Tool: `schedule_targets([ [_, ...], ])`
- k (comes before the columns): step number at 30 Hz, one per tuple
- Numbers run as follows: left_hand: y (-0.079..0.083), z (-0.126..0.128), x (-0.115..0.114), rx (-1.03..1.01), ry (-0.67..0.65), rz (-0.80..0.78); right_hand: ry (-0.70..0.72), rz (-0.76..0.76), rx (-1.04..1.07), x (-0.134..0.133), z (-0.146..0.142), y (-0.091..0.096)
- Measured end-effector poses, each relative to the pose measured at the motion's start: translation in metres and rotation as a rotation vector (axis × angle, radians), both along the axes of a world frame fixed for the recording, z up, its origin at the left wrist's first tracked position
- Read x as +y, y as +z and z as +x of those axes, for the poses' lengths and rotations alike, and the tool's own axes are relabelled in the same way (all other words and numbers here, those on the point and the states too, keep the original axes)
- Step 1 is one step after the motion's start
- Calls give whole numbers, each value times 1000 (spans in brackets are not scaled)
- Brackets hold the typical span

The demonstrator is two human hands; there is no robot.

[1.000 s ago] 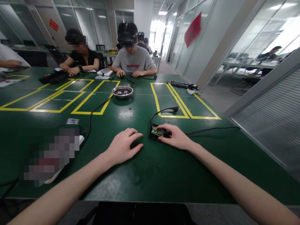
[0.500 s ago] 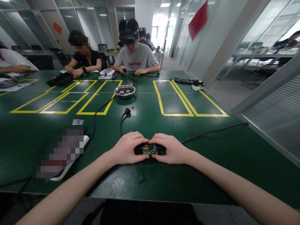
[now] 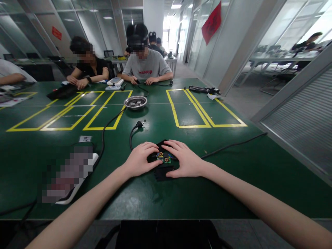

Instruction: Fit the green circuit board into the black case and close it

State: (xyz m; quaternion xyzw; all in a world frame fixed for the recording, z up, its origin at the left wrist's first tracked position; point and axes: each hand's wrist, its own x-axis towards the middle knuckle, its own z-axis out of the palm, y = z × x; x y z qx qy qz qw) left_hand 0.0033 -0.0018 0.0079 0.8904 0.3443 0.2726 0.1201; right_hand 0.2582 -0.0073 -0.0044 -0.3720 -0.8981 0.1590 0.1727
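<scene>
A small green circuit board (image 3: 167, 160) with copper-coloured coils sits between my hands, low over the green table. My left hand (image 3: 140, 158) curls around its left end, thumb and fingertips pinching the edges. My right hand (image 3: 187, 159) is open on the other side, fingers and thumb spread wide. Its thumb touches or lies just over a black plastic casing piece (image 3: 161, 173) in front of the board. Another black piece (image 3: 162, 142) shows behind the board, partly covered by the right fingers. Black cable seems to run from both ends of the board.
A plug (image 3: 139, 124) on a black cable lies beyond my left hand. Further back stands a metal bowl (image 3: 135, 103) holding metal parts. A white-edged object (image 3: 95, 159), mostly blurred, lies at left. Another cable (image 3: 233, 146) stretches right. Co-workers sit across the table (image 3: 220, 193).
My right hand has loosened from the board and spread its fingers. The black casing pieces now show more, in front of and behind the board. My left hand stays at the board.
</scene>
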Motion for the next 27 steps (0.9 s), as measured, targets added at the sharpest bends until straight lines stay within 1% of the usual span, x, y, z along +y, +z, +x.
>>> schedule_targets([
  [4, -2, -2, 1, 70, 28, -8, -59, 57, 37, 0, -4, -3],
  [8, 0, -9, 5, 131, -25, -41, -121, 106, 92, 0, -11, 1],
  [12, 4, -15, 9, 137, -77, -66, -113, 78, 150, -4, -17, 5],
  [17, 7, -14, 6, 112, -78, -57, -142, 5, 214, -12, -18, 4],
  [19, 5, -12, 4, 71, -80, -49, -131, -23, 230, -12, -17, 3],
  [23, 1, -12, 1, -45, -53, -50, -58, -43, 312, -7, -14, 3],
  [27, 2, -12, 1, -67, -34, -60, -36, -37, 344, -1, -12, 3],
])
